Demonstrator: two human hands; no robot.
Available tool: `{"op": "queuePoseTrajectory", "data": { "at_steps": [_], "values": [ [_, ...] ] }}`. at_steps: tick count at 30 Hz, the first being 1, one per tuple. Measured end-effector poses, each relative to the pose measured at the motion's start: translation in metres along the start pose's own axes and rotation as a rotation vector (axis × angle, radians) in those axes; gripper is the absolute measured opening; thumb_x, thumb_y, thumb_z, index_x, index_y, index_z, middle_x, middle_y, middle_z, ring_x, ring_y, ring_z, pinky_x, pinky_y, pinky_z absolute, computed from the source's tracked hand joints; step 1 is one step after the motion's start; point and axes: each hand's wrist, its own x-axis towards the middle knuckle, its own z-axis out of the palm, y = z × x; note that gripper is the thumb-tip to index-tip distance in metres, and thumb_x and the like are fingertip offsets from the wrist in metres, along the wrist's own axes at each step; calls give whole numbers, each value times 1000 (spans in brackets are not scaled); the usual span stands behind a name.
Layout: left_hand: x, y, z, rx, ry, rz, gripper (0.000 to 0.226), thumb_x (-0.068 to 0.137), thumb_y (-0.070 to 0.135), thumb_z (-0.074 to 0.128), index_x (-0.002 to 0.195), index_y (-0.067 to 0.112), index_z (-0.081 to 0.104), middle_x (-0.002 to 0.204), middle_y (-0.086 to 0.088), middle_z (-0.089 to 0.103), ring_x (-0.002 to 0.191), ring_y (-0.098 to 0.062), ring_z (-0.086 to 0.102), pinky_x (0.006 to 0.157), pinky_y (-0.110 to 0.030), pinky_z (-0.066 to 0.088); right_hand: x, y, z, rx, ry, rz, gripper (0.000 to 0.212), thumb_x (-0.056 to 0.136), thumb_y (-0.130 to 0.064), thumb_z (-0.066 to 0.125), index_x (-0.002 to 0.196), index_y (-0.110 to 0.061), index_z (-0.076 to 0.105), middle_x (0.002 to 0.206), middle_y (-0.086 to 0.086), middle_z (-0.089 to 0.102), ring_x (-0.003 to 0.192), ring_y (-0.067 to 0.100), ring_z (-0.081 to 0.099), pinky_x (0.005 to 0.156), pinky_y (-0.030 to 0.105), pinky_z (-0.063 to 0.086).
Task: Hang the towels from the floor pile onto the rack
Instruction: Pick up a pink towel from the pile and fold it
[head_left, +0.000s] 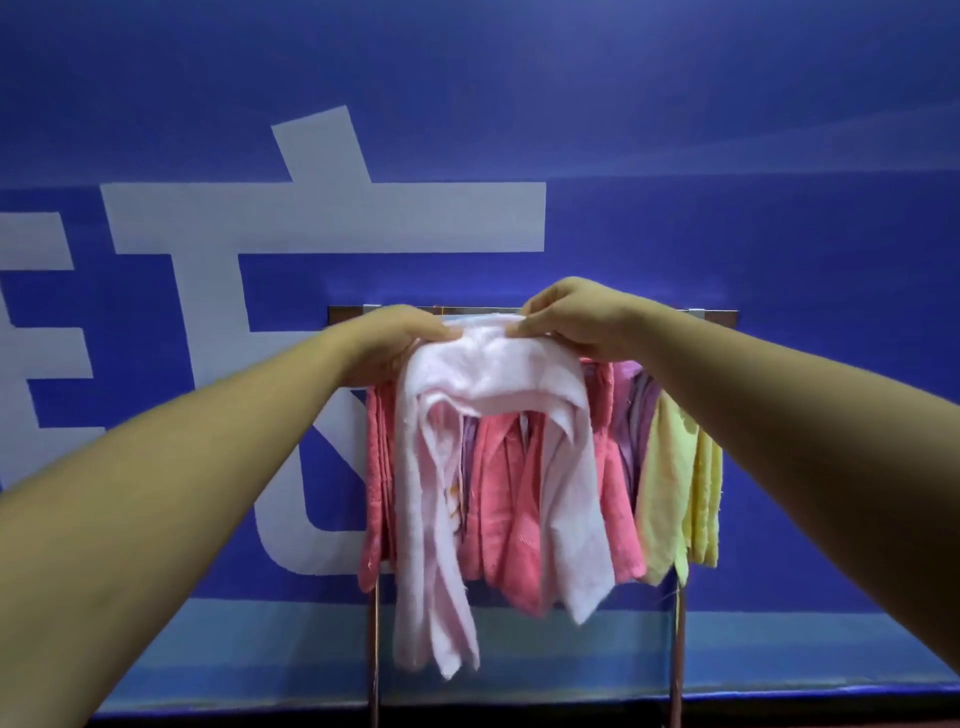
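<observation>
Head-worn view, close, facing rack (719, 318)

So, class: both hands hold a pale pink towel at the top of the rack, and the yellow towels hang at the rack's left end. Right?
Not quite. The head view shows the yellow towels at the right end of the rack, not the left. The left hand and right hand do hold the pale pink towel at the rack's top.

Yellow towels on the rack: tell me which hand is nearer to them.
Right. The right hand pinches the pale pink towel up and left of the yellow towels; the left hand holds that towel's other end, farther left.
</observation>
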Motion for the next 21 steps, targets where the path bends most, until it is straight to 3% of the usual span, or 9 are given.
{"op": "queuePoseTrajectory", "data": {
  "at_steps": [2, 4, 6, 7, 10, 14, 17, 19, 21],
  "values": [
    [13, 7, -15, 11, 10, -41, 46, 90, 29, 59, 125, 0, 64, 128, -30, 60, 110, -39, 60, 101, -47, 45, 22, -3, -5, -4, 25, -5, 13, 84, -12, 78, 90, -1, 75, 90, 18, 73, 80, 25, 67, 79, 39, 58],
    [28, 12, -25, -9, 46, -63, 44, 92, 29, 57, 123, 0, 64, 120, -25, 65, 101, -32, 64, 92, -41, 51, 44, -4, -6, 0, 32, 5, 15, 86, -13, 77, 94, -1, 75, 97, 19, 74, 84, 27, 71, 84, 42, 60],
    [44, 17, -29, -66, 64, -56, 39, 95, 27, 55, 122, 1, 64, 111, -18, 68, 95, -27, 67, 85, -36, 55, 66, -3, -4, 7, 35, 42, 13, 89, -12, 74, 95, -1, 73, 91, 14, 75, 77, 24, 73, 72, 37, 60],
    [51, 18, -30, -107, 52, -55, 39, 96, 28, 54, 124, 2, 63, 112, -16, 69, 98, -27, 67, 90, -38, 55, 78, -1, -3, 30, 37, 64, 14, 91, -11, 71, 98, 1, 72, 89, 13, 73, 73, 21, 71, 68, 34, 60],
    [73, 11, -33, -87, 39, -80, 40, 98, 31, 54, 127, 5, 62, 119, -15, 69, 103, -27, 67, 97, -42, 51, 108, 9, 1, 112, 45, 133, 24, 93, -4, 62, 113, 9, 65, 103, 19, 69, 87, 27, 70, 81, 38, 59],
    [93, -13, -39, 71, 164, -186, 35, 96, 18, 57, 124, -4, 60, 108, -17, 70, 87, -28, 70, 78, -39, 58, 125, 22, 6, -64, 103, 181, 10, 88, -6, 70, 95, -2, 65, 88, 16, 68, 77, 27, 68, 75, 37, 58],
    [103, -21, -41, -70, 238, -116, 31, 96, 7, 48, 121, -8, 57, 106, -18, 66, 87, -29, 69, 79, -41, 59, 133, 20, 8, -14, 135, 101, 15, 86, -6, 72, 98, 1, 69, 84, 14, 70, 74, 26, 70, 66, 33, 60],
    [113, -22, -42, -212, 310, -44, 31, 94, 2, 45, 120, -8, 58, 103, -18, 66, 86, -29, 69, 79, -41, 59, 139, 19, 12, 127, 124, 63, 15, 85, -2, 69, 99, 5, 70, 89, 16, 73, 82, 28, 72, 71, 38, 61],
    [120, -26, -38, 22, 450, -4, 20, 95, 8, 50, 106, -1, 64, 97, -16, 65, 76, -26, 64, 69, -34, 54, 147, 25, 19, 73, 173, 45, 17, 85, -4, 69, 100, 5, 71, 93, 15, 73, 81, 27, 71, 76, 40, 60]
  ]
}}
